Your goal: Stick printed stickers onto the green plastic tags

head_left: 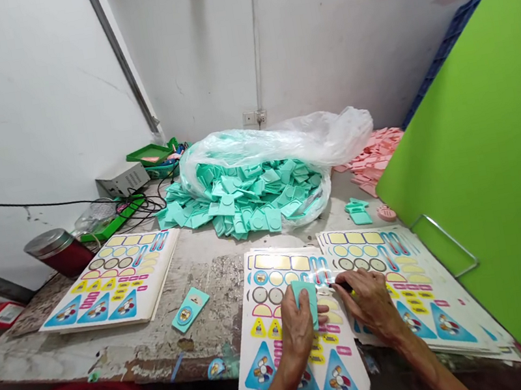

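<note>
Left fingers (303, 301) grip a flat, rectangular teal piece (311, 294) while right fingers (362, 282) pinch a slim dark tool (345, 286).

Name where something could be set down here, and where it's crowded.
Bare tabletop lies between the left sticker stack and the middle sheets, around one stickered teal piece. Crowded: the back, with the teal heap and plastic bag; the right, with another sheet stack beneath the right hand.
</note>
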{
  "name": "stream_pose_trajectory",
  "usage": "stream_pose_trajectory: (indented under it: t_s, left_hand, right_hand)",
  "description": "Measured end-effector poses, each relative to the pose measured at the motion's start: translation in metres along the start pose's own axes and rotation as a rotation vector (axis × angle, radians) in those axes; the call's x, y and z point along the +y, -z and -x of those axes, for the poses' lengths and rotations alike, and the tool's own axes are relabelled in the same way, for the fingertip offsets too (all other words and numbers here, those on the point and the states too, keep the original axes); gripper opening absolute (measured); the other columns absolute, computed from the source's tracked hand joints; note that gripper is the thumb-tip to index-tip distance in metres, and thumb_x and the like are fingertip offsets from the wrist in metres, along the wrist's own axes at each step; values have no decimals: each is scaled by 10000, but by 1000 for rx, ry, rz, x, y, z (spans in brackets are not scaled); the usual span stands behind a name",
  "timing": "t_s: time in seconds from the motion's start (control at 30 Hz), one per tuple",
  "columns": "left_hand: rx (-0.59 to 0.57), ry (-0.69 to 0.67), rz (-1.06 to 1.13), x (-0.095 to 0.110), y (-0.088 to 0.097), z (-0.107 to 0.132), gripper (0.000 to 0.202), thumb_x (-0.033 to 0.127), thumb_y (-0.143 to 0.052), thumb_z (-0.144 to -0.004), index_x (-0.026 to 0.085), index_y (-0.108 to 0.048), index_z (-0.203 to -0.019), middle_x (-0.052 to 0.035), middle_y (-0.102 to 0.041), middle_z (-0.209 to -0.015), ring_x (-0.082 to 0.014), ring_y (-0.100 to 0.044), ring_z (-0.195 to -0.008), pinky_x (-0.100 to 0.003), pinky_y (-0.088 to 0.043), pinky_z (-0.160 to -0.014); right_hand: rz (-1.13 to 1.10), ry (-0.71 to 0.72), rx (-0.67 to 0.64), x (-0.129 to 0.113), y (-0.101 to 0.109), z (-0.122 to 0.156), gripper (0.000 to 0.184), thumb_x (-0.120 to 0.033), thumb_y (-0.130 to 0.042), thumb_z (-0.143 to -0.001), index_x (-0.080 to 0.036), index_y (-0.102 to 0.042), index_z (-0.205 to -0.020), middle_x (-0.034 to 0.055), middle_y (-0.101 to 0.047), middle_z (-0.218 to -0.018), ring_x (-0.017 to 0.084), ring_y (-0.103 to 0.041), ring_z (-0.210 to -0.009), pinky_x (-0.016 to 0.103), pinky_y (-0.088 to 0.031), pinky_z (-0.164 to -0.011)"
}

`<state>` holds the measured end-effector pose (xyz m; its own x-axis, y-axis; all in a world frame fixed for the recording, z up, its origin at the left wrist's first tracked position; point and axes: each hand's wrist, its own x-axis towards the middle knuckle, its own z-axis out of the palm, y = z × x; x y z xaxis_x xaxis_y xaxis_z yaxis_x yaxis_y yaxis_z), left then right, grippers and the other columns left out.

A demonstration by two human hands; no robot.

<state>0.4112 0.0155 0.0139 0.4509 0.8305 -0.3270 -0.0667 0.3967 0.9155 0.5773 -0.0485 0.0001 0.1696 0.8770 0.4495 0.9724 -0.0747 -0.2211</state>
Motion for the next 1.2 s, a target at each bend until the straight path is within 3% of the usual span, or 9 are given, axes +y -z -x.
stream_pose_trajectory:
  t_s: [0.43,0.67,0.87,1.07,1.2]
  left_hand:
    - [-6,-6,3,-15,-4,-8,535,665,-513,-817,167,-462,-1007,-64,-621,-864,-241,-739,-718,-300,-590,-585]
    - [-1,20,10,-12,0,-5,480,618,-500,-849,173,-444,-1020,-117,-639,-980,-238,-743,-743,-297,-594,-595]
    - [18,3,-6,-9,0,-5,481,616,-507,-847,171,-455,-1024,-85,-631,-915,-236,-740,-709,-294,-592,-568]
    - [15,-6,2,-9,0,-5,468,630,-529,-833,181,-452,-938,-47,-619,-826,-237,-740,-698,-279,-587,-553]
    - [17,-2,24,-9,0,-6,477,625,-540,-831,174,-476,-973,-58,-632,-847,-234,-740,-702,-287,-589,-559]
  right_hand:
    - [-10,98,-118,3,-5,-3,128,-212,-540,-912,-198,-571,-789,23,-613,-760,201,-505,-796,348,-268,-774]
    - [-35,100,-103,1,-6,-7,134,-212,-509,-932,-195,-578,-818,30,-620,-772,202,-498,-807,355,-263,-780]
    - [25,142,-117,6,-3,-8,184,-213,-493,-934,-203,-591,-779,40,-614,-740,214,-479,-790,381,-244,-778]
    - [-53,109,-154,10,-8,-12,116,-263,-596,-887,-196,-582,-793,19,-629,-762,183,-509,-783,328,-287,-748]
    - [-126,93,-96,10,-10,-13,163,-310,-641,-860,-191,-582,-765,17,-630,-733,176,-520,-743,335,-312,-754]
